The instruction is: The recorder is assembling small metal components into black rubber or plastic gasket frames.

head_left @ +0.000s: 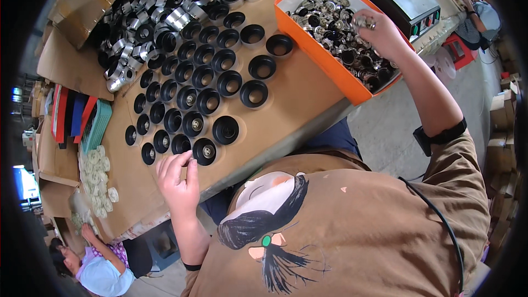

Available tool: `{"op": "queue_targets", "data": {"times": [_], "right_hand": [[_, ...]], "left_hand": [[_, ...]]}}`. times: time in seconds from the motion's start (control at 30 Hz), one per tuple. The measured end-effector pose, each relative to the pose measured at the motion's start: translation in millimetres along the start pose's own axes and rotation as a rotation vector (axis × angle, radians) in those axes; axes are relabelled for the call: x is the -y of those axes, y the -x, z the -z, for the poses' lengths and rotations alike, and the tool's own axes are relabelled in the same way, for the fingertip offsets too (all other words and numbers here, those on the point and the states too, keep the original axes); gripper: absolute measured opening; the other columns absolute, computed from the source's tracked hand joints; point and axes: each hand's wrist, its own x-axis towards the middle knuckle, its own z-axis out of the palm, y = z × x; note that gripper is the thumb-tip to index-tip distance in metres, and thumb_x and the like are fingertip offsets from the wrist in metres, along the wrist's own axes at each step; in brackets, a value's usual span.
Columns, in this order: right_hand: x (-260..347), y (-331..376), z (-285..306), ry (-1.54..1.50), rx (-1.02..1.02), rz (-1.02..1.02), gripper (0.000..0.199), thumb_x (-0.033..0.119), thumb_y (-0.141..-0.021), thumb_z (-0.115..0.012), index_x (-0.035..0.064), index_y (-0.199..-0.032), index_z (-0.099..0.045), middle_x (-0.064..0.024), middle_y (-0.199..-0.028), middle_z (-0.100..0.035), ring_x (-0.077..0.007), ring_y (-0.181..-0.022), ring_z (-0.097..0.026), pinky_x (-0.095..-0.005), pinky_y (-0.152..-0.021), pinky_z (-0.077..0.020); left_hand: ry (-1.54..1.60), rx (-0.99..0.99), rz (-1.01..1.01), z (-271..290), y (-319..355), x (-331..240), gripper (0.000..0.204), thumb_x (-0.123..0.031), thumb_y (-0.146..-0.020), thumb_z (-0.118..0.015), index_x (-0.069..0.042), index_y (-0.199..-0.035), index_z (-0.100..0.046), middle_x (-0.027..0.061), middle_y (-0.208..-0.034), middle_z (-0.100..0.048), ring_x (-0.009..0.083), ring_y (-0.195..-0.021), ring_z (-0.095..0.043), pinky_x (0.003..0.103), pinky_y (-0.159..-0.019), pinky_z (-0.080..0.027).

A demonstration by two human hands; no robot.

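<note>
1. I read the round black metal cups [207, 85] at centre frame as laid open-side up in rows so inserts drop in.
2. Right hand [379, 35], upper right, pinches small silver metal fittings [364, 22] over the orange cardboard tray [330, 66].
3. Left hand [179, 178], lower left, half-curled, fingertips at the nearest cup; I cannot tell if it holds anything.

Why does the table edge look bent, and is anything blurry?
Head view: the fisheye lens bows the table edge and blackens the corners; even daylight, sharp black cups; shiny metal parts glint in the orange box; right hand slightly soft.
</note>
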Motion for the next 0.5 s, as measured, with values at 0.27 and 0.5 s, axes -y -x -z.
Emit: {"op": "queue_targets", "data": {"times": [0.27, 0.5], "right_hand": [[22, 15, 8, -1.362, 0.274, -0.315, 0.027, 0.023, -0.097, -0.061, 0.0056, -0.117, -0.056, -0.0163, -0.090, -0.072, -0.0173, -0.056, -0.067, -0.0223, -0.037, -0.0516], [96, 80, -81, -1.883, 0.721, -0.408, 0.024, 0.020, -0.098, -0.060, 0.0031, -0.115, -0.058, -0.0154, -0.100, -0.068, -0.0215, -0.077, -0.069, -0.0249, -0.042, -0.0504]], "left_hand": [[0.131, 0.045, -0.144, -14, -42, -37, 0.022, -0.002, -0.076, -0.077, -0.004, -0.097, -0.073, 0.0098, -0.086, -0.070, 0.0279, -0.081, -0.064, 0.039, -0.080, -0.048], [0.198, 0.004, -0.611, -53, -83, -99, 0.042, 0.000, -0.073, -0.078, -0.011, -0.112, -0.068, 0.0090, -0.104, -0.067, 0.0290, -0.085, -0.064, 0.039, -0.074, -0.051]]}}
